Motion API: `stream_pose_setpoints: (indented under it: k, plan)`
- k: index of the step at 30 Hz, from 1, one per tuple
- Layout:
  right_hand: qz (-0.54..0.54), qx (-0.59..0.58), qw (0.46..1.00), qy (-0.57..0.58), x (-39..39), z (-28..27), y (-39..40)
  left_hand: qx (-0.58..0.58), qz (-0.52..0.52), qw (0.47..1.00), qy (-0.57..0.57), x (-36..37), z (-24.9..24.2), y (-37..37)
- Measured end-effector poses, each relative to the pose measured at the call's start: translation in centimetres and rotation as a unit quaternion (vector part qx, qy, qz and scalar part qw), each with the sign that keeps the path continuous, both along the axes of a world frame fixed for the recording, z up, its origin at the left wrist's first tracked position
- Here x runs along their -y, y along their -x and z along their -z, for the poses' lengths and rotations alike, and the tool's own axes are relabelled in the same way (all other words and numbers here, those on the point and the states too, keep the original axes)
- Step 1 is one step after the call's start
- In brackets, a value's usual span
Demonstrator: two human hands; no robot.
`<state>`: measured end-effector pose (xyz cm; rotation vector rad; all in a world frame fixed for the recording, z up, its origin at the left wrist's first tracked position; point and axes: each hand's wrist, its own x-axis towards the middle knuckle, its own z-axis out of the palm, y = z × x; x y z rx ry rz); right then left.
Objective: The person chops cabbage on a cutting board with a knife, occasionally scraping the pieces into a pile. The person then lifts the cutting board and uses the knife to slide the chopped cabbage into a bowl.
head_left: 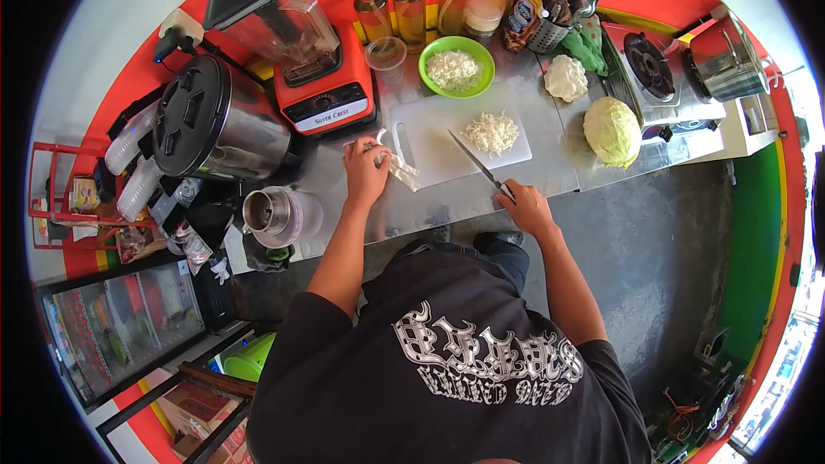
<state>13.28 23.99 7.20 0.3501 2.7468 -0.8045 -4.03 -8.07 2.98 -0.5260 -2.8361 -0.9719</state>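
My left hand (367, 170) is closed on pale, whitish strips (404, 174) at the left edge of the white cutting board (430, 133). Gripped by its black handle, a knife (474, 157) is in my right hand (526, 206) at the board's front edge. Its blade points forward and left over the board, with the tip near the middle. Right of the blade lies a heap of shredded cabbage (491, 133). Behind the board, a green bowl (490, 77) contains more white shreds.
A whole cabbage (613, 133) and a knobbly white vegetable (565, 77) lie right of the board, before a gas stove (657, 77). Three pump bottles (410, 13) stand behind. Leftward are a red blender (325, 90), a lidded steel pot (219, 125) and a steel cup (268, 210).
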Motion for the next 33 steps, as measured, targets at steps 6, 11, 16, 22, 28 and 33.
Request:
stream_pose_setpoints:
  k: [6, 11, 16, 22, 28, 33]
  plan:
    - [0.024, -0.019, 1.0, -0.006, -0.8, -0.7, -0.2, -0.124, 0.059, 0.982, -0.133, -3.5, -0.9, 1.0]
    - [-0.023, -0.027, 0.999, 0.017, 0.5, -1.0, 1.0, -0.03, 0.066, 0.98, -0.183, -6.8, -1.3, -0.6]
    - [-0.001, -0.019, 0.999, 0.038, 1.1, -0.3, 0.7, -0.029, 0.096, 0.984, -0.144, -7.9, -0.4, -1.7]
    - [0.044, -0.044, 0.998, 0.031, 0.2, -0.8, -0.1, -0.04, 0.139, 0.985, -0.09, -9.2, 0.8, -3.2]
    - [0.033, -0.037, 0.998, 0.042, 0.5, -1.4, 0.0, -0.088, 0.145, 0.983, -0.076, -9.1, 0.9, -3.8]
    - [0.023, -0.02, 0.998, 0.048, 2.2, -1.2, 0.8, -0.069, 0.121, 0.988, -0.07, -7.9, 1.5, -4.2]
